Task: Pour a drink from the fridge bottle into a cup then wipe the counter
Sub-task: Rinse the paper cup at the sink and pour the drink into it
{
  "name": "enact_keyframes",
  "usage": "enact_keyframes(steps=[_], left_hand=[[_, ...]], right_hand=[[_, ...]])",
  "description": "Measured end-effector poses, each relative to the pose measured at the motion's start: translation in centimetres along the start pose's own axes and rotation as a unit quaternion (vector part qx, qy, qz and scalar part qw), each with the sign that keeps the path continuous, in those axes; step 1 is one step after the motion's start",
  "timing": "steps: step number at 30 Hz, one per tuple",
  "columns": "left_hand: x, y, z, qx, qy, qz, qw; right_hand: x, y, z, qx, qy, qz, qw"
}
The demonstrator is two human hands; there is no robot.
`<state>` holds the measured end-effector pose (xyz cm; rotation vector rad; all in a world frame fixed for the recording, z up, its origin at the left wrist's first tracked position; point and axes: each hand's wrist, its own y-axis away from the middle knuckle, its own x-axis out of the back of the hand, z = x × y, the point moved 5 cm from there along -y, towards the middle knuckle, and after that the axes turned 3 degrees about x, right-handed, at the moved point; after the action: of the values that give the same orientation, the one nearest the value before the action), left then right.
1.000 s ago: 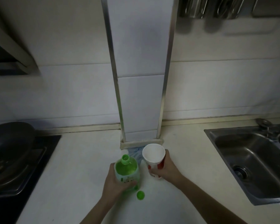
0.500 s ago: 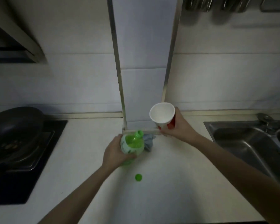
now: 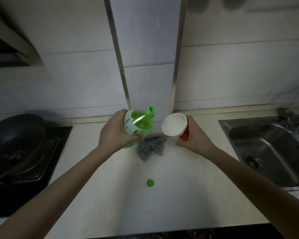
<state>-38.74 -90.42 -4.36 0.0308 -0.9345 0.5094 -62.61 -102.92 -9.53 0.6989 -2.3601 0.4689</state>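
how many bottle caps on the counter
1. The cap lies on the counter, nearer the person than the cloth. The bottle has an open mouth; another cap could hide under the cloth.

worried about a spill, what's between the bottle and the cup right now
Nothing, in the head view: the bottle and cup are apart. The gap shows only the tiled pillar behind and a grey cloth on the counter below.
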Motion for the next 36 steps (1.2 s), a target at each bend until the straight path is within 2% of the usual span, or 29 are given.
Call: enact_keyframes(steps=[2,5,11,17,23,36], left_hand=[[0.9,-0.5,1.3,-0.059,-0.068,0.007,0.996],[1.4,-1.1,2.6,-0.154,-0.19,0.024,0.969],[1.9,-1.4,3.9,-0.223,-0.298,0.021,0.928],[2.4,-1.9,4.9,-0.262,-0.357,0.018,0.896],[2.9,-2.4,5.8,-0.277,-0.386,0.03,0.879],[3.1,-2.7,6.7,-0.258,-0.406,0.027,0.876]], right_hand=[[0.0,-0.1,0.0,-0.003,0.002,0.001,1.0],[-0.3,0.0,0.0,-0.006,0.008,0.003,1.0],[-1.1,0.7,-0.3,0.012,-0.015,0.012,1.0],[-2.1,1.2,-0.3,0.014,-0.03,0.01,0.999],[-3.1,1.9,-0.6,0.012,-0.063,-0.002,0.998],[-2.9,2.8,0.3,0.013,-0.081,-0.004,0.997]])
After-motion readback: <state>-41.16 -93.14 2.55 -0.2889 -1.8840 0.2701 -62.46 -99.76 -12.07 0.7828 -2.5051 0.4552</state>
